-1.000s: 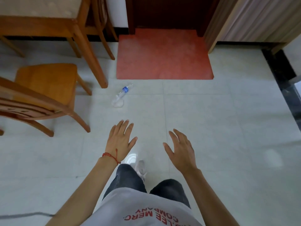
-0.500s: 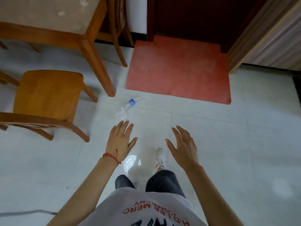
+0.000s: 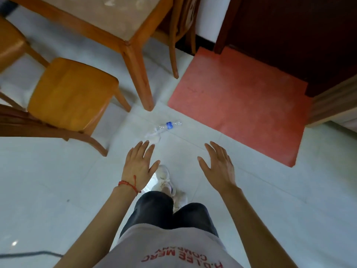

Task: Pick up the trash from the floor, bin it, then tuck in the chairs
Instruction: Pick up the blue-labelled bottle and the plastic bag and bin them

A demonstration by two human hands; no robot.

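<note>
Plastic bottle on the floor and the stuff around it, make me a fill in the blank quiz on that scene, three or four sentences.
1. The plastic bottle lies on its ____ on the white tiled floor.
2. The bottle's label band is ____ in colour.
3. The left hand and the right hand both hold ____.
4. The doormat right of the bottle is ____ in colour.

Missing words: side; blue; nothing; red
</note>
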